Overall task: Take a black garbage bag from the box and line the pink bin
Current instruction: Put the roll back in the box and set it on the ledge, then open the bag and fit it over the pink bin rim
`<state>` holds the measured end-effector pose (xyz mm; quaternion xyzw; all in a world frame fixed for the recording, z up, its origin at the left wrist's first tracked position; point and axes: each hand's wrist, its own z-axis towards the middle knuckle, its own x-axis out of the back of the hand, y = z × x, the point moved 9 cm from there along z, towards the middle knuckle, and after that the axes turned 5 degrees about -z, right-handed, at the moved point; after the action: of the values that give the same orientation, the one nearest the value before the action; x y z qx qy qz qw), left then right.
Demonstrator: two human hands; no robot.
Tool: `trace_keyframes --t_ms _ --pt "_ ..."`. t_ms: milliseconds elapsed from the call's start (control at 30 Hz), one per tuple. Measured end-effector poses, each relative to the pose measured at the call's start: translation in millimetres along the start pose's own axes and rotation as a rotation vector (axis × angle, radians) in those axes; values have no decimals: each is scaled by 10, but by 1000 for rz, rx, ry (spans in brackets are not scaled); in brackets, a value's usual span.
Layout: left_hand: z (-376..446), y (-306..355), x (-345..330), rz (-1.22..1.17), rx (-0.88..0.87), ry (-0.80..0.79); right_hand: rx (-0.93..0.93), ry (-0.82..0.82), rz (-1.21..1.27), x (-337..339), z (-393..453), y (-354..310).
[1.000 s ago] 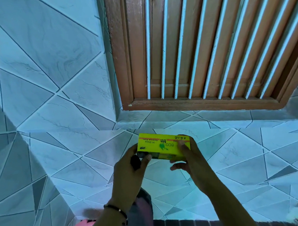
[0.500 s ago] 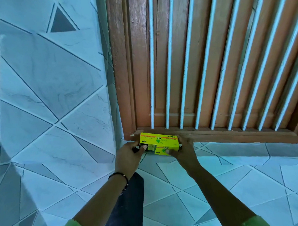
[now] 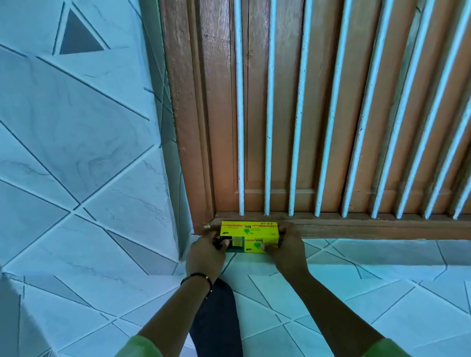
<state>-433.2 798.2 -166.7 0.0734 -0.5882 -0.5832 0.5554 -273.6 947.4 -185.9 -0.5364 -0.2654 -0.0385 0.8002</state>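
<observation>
The yellow box (image 3: 249,233) of garbage bags lies on its side against the wooden window sill (image 3: 366,225), its torn opening facing me. My right hand (image 3: 289,251) grips the box's right end. At the box's left end, my left hand (image 3: 205,255) has its thumb on the opening and pinches a dark bit of plastic. A black garbage bag (image 3: 218,327) hangs down from under that hand, between my forearms. The pink bin is out of view.
A brown wooden window frame with white vertical bars (image 3: 269,123) rises right behind the box. A pale tiled wall (image 3: 65,131) closes in on the left, meeting the frame at a corner. A tiled ledge (image 3: 342,295) runs below the sill.
Both hands have carried the box up and away from me until it sits against the window sill. The view has tilted upward and the pink bin has dropped out of sight.
</observation>
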Motion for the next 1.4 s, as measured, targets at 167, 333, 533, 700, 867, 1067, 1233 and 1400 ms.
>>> trace_keyframes --t_ms 167,333,533,700,867,1067,1233,1400 --pt "-545 -5 196 -520 29 72 151 109 -12 212 -712 -216" --pt "-1397 -101 131 -1000 242 -72 147 -358 23 -139 -1915 -264" --pt "-1799 -133 234 -1000 252 -203 -46 -438 195 -123 -2313 -37" --pt "-2285 -253 41 -552 161 -527 -219 -248 497 102 -2314 -22" --pt "-2509 -295 -81 -277 98 -494 -255 -197 498 251 -2308 13" --pt "-2224 -322 156 -679 320 -275 -306 -707 357 -36 -2795 182" --pt "-2375 -249 29 -754 345 -432 -354 -521 349 38 -2809 276" --pt "-2965 -403 -273 -547 385 -824 -419 -376 598 183 -2750 249"
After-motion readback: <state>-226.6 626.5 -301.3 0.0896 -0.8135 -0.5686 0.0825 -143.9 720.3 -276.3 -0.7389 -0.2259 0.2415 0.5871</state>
